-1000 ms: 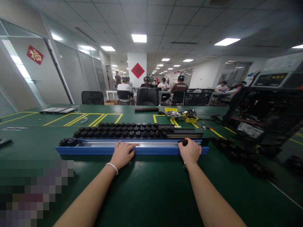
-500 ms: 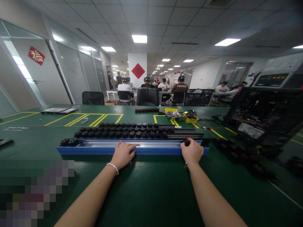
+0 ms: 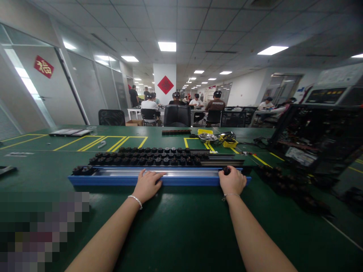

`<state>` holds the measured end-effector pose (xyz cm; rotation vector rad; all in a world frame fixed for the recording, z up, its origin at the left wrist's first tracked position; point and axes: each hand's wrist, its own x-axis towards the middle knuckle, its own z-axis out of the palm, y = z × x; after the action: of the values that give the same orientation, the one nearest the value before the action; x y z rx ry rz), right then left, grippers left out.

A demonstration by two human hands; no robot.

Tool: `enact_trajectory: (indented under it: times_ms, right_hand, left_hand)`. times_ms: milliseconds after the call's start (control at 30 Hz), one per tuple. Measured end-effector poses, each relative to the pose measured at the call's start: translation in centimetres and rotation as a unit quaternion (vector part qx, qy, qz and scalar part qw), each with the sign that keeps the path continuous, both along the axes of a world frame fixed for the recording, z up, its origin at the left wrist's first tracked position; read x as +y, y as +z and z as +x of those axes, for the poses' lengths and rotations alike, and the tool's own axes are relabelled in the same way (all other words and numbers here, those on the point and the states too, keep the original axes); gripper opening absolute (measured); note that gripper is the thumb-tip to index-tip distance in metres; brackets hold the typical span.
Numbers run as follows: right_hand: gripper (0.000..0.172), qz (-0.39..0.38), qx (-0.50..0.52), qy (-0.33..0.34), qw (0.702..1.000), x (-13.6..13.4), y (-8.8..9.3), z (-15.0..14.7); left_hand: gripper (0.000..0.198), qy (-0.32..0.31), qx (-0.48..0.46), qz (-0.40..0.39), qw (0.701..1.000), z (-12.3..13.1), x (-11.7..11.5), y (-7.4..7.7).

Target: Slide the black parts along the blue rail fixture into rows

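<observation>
A long blue metal channel (image 3: 193,181) with a shiny inner floor lies crosswise on the green table. My left hand (image 3: 146,185) rests over its front wall near the middle, fingers stretched out and touching the rail. Toward the right end, my right hand (image 3: 233,180) is closed around a small black block (image 3: 226,170) that looks like a socket module; my palm and fingers hide much of it. Black socket-like modules (image 3: 84,170) sit inside the channel's left end. Just behind it run rows of similar black modules (image 3: 159,160) in dark rails.
Loose black modules (image 3: 289,185) are heaped at the right. Behind the rails stand a metal bowl (image 3: 208,137), black cables and a yellow bin (image 3: 229,143). A large open-sided machine (image 3: 317,132) occupies the right edge. People sit at tables beyond; the lower left is pixelated.
My right hand has slid slightly right along the channel, the black block moving with it. My left hand and the channel have stayed put. Two standing people in the background have shifted right.
</observation>
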<state>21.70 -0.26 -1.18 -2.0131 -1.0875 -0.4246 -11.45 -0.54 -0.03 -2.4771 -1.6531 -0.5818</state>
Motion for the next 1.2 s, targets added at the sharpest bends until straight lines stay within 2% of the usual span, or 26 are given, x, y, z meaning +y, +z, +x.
enact_trajectory:
  times_ms: [1200]
  right_hand:
    - [0.038, 0.009, 0.024, -0.026, 0.999, 0.0, -0.1, 1.6]
  left_hand:
    - [0.037, 0.005, 0.000, -0.008, 1.000, 0.0, -0.2, 0.3]
